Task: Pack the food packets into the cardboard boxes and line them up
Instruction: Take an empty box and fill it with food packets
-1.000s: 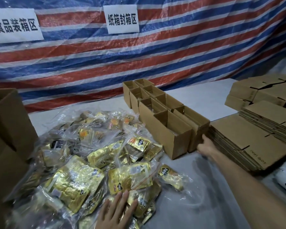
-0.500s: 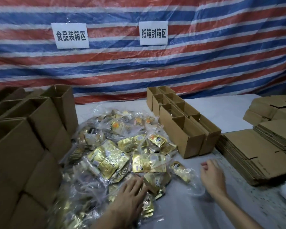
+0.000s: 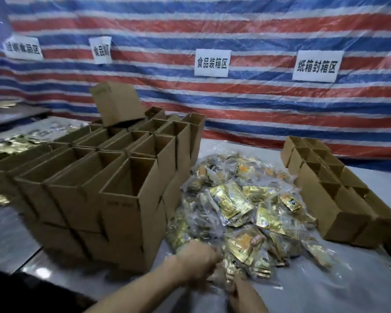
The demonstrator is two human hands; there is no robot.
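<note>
A heap of gold food packets (image 3: pixel 239 208) in clear wrappers lies on the table in the middle. A block of open, stacked cardboard boxes (image 3: pixel 113 190) stands to its left, and a double row of smaller open boxes (image 3: pixel 325 186) runs along its right. My left hand (image 3: pixel 199 260) and my right hand (image 3: pixel 246 294) meet at the near edge of the heap, fingers closed around packets there. The blur hides exactly which packets each hand holds.
The grey table (image 3: pixel 339 281) shows in front right. A striped tarp wall (image 3: pixel 257 30) with white paper signs (image 3: pixel 211 65) hangs behind. More gold packets (image 3: pixel 7 145) lie on a surface at far left. One box flap (image 3: pixel 115 102) stands upright at the back.
The view has swung left, bringing the stacked boxes into full sight. My right hand came from the right-hand boxes to the heap, and both hands have closed on packets at its near edge.
</note>
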